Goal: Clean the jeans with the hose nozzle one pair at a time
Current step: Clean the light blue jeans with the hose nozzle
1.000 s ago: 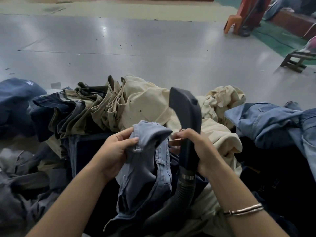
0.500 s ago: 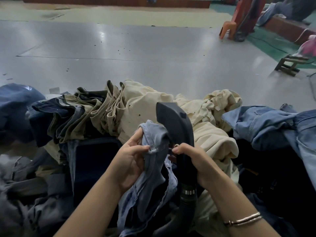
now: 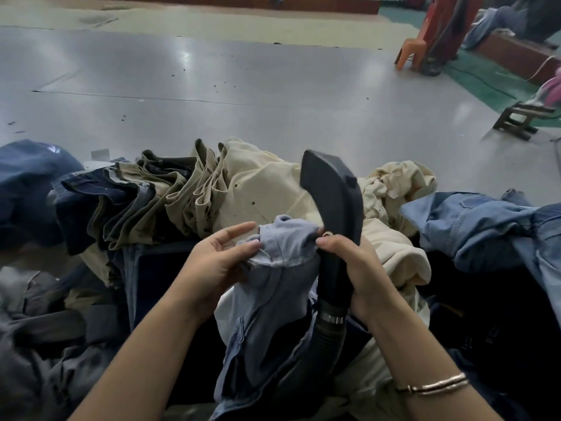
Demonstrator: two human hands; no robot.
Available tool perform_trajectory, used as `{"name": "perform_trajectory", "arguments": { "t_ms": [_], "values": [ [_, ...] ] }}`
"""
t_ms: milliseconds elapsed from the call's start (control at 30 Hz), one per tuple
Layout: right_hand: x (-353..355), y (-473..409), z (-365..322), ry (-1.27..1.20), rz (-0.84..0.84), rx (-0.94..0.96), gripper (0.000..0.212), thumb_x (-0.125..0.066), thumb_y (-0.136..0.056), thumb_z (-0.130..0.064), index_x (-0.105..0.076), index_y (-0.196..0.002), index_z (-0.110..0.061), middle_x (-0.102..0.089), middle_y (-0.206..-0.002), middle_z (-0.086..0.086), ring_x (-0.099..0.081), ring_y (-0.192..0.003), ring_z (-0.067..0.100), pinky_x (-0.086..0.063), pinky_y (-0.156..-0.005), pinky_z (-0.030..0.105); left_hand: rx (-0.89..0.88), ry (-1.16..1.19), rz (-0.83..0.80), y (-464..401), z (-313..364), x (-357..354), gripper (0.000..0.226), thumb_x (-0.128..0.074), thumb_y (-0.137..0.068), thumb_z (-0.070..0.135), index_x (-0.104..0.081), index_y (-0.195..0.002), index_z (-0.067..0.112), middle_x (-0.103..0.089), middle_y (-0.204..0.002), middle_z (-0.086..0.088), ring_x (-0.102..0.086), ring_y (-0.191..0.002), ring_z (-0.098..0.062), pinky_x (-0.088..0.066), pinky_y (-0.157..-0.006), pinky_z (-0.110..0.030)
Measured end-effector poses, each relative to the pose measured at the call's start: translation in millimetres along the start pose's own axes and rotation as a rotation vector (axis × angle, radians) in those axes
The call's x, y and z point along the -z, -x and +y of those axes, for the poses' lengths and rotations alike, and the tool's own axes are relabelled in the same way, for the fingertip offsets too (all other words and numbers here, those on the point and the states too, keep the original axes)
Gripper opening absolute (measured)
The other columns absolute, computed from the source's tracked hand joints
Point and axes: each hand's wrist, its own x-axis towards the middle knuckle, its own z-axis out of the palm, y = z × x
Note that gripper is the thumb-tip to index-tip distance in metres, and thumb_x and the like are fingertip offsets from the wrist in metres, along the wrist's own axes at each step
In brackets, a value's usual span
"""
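Note:
A black hose nozzle (image 3: 332, 196) stands upright at the centre, its ribbed hose (image 3: 326, 341) running down below a metal ring. My right hand (image 3: 352, 265) grips the nozzle's neck, and its fingertips also pinch the hem of a pale blue pair of jeans (image 3: 273, 293). My left hand (image 3: 218, 262) holds the same hem from the left, thumb on the cloth and fingers stretched out. The jeans hang down between my forearms.
Cream trousers (image 3: 267, 189) and a row of folded olive and dark pairs (image 3: 142, 202) lie behind the nozzle. Light blue jeans (image 3: 473, 226) are heaped at right, grey and dark garments (image 3: 39, 314) at left. A bare grey floor (image 3: 243, 86) lies beyond, with an orange stool (image 3: 411, 53).
The jeans hem has been spread wider between my hands and now reaches the nozzle's neck. My left hand's fingers have straightened. The nozzle has shifted slightly right.

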Motion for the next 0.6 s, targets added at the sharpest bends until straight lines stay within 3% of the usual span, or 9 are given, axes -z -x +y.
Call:
{"name": "perform_trajectory", "arguments": {
  "t_ms": [100, 200, 267, 367, 433, 500, 600],
  "values": [
    [-3, 6, -14, -0.076, 0.005, 0.032, 0.01, -0.065, -0.065, -0.018, -0.073, -0.066, -0.024, -0.061, -0.062, -0.002, -0.059, -0.056, 0.01, -0.047, -0.047, 0.021, 0.109, 0.289, 0.056, -1, -3, 3, 0.031, -0.063, -0.066, 0.011, -0.061, -0.097, 0.014, -0.069, -0.074, -0.002, -0.061, -0.054, -0.013, -0.053, -0.053, -0.024],
    [-3, 11, -24, -0.146, -0.031, 0.04, 0.012, -0.065, -0.064, -0.017, -0.075, -0.066, -0.023, -0.063, -0.064, -0.004, -0.063, -0.059, 0.008, -0.051, -0.052, 0.021, 0.286, 0.58, -0.103, 3, -11, -3, 0.031, -0.041, -0.07, 0.007, -0.065, -0.089, 0.004, -0.065, -0.064, -0.01, -0.059, -0.044, -0.017, -0.055, -0.049, -0.029],
    [-3, 14, -30, -0.189, -0.053, 0.038, 0.012, -0.065, -0.064, -0.016, -0.075, -0.066, -0.022, -0.065, -0.067, -0.003, -0.064, -0.063, 0.009, -0.053, -0.057, 0.021, 0.375, 0.408, -0.199, 1, -18, -11, 0.027, -0.045, -0.071, 0.0, -0.072, -0.072, 0.0, -0.064, -0.063, -0.012, -0.061, -0.05, -0.016, -0.058, -0.051, -0.03],
    [-3, 21, -37, -0.231, -0.09, 0.037, 0.013, -0.063, -0.064, -0.014, -0.075, -0.065, -0.02, -0.063, -0.064, -0.004, -0.064, -0.061, 0.008, -0.053, -0.056, 0.021, 0.312, -0.019, -0.336, -2, -18, -23, 0.018, -0.063, -0.07, -0.007, -0.074, -0.08, 0.005, -0.069, -0.081, -0.013, -0.064, -0.073, -0.019, -0.056, -0.066, -0.028],
    [-1, 25, -41, -0.233, -0.113, 0.033, 0.012, -0.067, -0.06, -0.014, -0.075, -0.065, -0.02, -0.063, -0.065, -0.003, -0.064, -0.061, 0.009, -0.053, -0.056, 0.021, 0.226, -0.184, -0.42, -6, -9, -24, 0.015, -0.07, -0.072, -0.002, -0.075, -0.079, 0.01, -0.072, -0.083, -0.011, -0.067, -0.074, -0.019, -0.056, -0.069, -0.029],
    [4, 28, -47, -0.237, -0.121, 0.044, 0.018, -0.071, -0.05, -0.018, -0.075, -0.067, -0.02, -0.064, -0.067, -0.002, -0.065, -0.063, 0.01, -0.054, -0.056, 0.022, 0.097, -0.22, -0.474, -6, 10, -23, 0.011, -0.075, -0.066, 0.009, -0.074, -0.076, 0.012, -0.07, -0.079, -0.009, -0.064, -0.07, -0.018, -0.055, -0.068, -0.029],
    [12, 28, -56, -0.21, -0.133, 0.078, 0.022, -0.071, -0.049, -0.027, -0.074, -0.07, -0.021, -0.064, -0.069, -0.003, -0.064, -0.064, 0.011, -0.053, -0.055, 0.024, -0.068, -0.09, -0.486, -3, 37, -25, 0.011, -0.063, -0.062, 0.009, -0.068, -0.059, 0.018, -0.056, -0.056, 0.002, -0.049, -0.049, -0.006, -0.043, -0.049, -0.014]
  ]
}}
